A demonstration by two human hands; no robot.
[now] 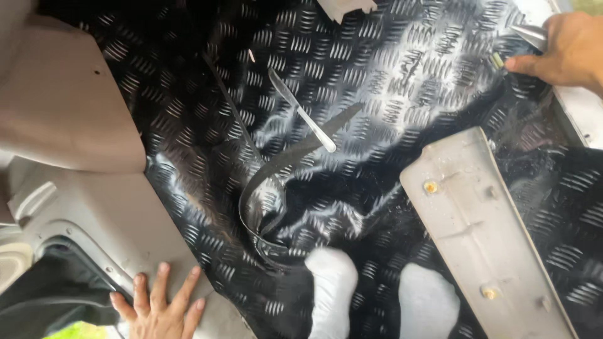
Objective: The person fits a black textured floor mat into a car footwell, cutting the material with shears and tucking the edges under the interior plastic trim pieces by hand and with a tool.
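My left hand (160, 306) lies flat, fingers spread, on the grey plastic trim (125, 216) at the lower left, holding nothing. My right hand (568, 47) is at the top right, gripping a slim metal tool (526, 32), its index finger touching a small pale clip (497, 60) at the edge of the black checker-pattern floor mat (352, 88). A curled black strip (276, 182) and a clear plastic strip (301, 113) lie loose on the mat's middle.
A grey plastic trim panel (480, 232) with clips lies face-up on the mat at right. Two white-socked feet (333, 292) rest at the bottom centre. A grey seat base (63, 100) fills the upper left. Metal sill (581, 110) at right edge.
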